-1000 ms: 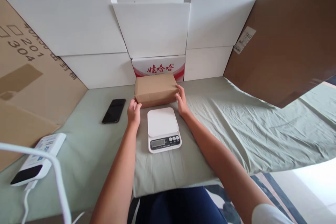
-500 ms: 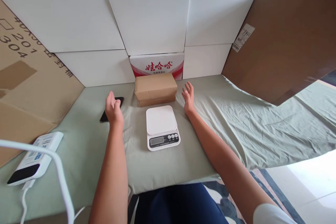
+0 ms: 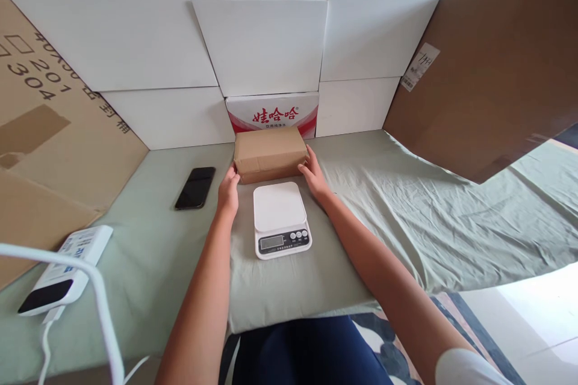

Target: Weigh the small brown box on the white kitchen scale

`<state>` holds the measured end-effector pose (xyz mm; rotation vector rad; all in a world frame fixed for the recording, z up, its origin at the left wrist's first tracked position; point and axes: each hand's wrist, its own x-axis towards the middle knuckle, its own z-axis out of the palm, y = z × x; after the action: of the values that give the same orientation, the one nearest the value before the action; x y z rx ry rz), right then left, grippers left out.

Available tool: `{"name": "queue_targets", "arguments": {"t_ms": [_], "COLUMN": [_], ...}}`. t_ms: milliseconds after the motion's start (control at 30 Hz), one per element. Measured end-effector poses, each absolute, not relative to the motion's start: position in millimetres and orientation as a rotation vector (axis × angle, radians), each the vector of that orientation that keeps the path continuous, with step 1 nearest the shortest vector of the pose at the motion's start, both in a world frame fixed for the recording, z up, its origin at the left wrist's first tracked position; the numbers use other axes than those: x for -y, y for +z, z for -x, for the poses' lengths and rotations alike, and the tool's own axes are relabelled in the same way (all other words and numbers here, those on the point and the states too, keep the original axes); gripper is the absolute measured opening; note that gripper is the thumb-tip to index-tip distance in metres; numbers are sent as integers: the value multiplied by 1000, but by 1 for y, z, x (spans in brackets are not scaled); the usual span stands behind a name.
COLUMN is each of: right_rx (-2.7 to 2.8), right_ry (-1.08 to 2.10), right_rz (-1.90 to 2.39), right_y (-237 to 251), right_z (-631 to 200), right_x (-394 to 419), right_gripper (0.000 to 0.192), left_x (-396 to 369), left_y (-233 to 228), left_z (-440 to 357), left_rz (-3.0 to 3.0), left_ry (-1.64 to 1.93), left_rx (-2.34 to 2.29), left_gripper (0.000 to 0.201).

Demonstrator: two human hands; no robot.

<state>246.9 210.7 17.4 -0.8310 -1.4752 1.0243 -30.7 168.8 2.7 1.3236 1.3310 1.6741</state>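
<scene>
A small brown cardboard parcel (image 3: 270, 152) lies on the green cloth, just behind a white digital kitchen scale (image 3: 280, 219). My left hand (image 3: 228, 187) presses against the parcel's left end and my right hand (image 3: 311, 172) against its right end, so both hands grip it between them. The parcel rests on the cloth. The scale's platform has nothing on it.
A black phone (image 3: 195, 187) lies left of the parcel. A white device with a cable (image 3: 61, 272) sits at the near left. White boxes and a red-lettered carton (image 3: 272, 111) wall the back; brown cardboard sheets (image 3: 487, 72) lean at both sides. The cloth's edge drops off at the near right.
Half a second ago both hands were off the parcel and spread apart. They have come back in and now clasp its two ends. The parcel has stayed in place.
</scene>
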Motion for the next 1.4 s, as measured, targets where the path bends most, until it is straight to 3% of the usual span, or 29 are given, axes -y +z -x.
{"name": "queue_targets", "arguments": {"t_ms": [367,600,867,1400], "right_rx": [1549,1596,1507,1538], "right_ry": [933,699,841,841], "right_rz": [775,667,728,812], "right_y": [22,39,19,26], "right_z": [-244,-264,-290,-286], "right_x": [-205,-156,-65,-63], "right_gripper": [95,98,82,71], "left_x": [-154,-93,3,11], "left_y": [33,48,17,11], "left_z": [14,4,-11,-7], "left_rz": [-1168,-1165,-1130,-1048], "left_ry": [1720,1799,1807,1800], "left_rx": [-1252,-1250,-1155,-1248], "left_gripper": [68,74,63,58]}}
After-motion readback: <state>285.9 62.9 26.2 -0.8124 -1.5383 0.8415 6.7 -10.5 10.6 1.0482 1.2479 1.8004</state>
